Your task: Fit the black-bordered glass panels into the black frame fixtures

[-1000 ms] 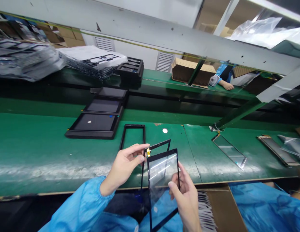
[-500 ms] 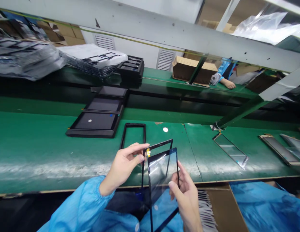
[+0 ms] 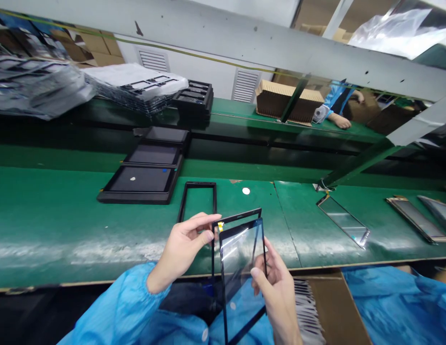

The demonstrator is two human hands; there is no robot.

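My left hand (image 3: pixel 189 244) pinches the upper left corner of a thin black tablet frame (image 3: pixel 237 216) between thumb and fingers. In front of that frame, my right hand (image 3: pixel 275 287) grips the right edge of a clear glass touch panel (image 3: pixel 240 268) with a black border. Both pieces are tilted upright above the bench's front edge, the panel overlapping the frame. A small yellow-and-white flex cable (image 3: pixel 220 226) shows between them near the left fingertips. Another black frame (image 3: pixel 197 184) lies flat on the bench just behind my left hand.
Tablet screens in black trays (image 3: pixel 136 191) lie at the left on the green bench (image 3: pixel 57 230). More glass panels (image 3: pixel 343 220) rest at the right. Wrapped stacks (image 3: pixel 136 81) and a divided carton (image 3: pixel 287 100) stand on the rear shelf. Beyond a green post, a co-worker's hand (image 3: pixel 340 121) shows.
The frame in my left hand has shifted slightly right behind the panel. Both hands keep their hold. A second hand of the co-worker has come into view.
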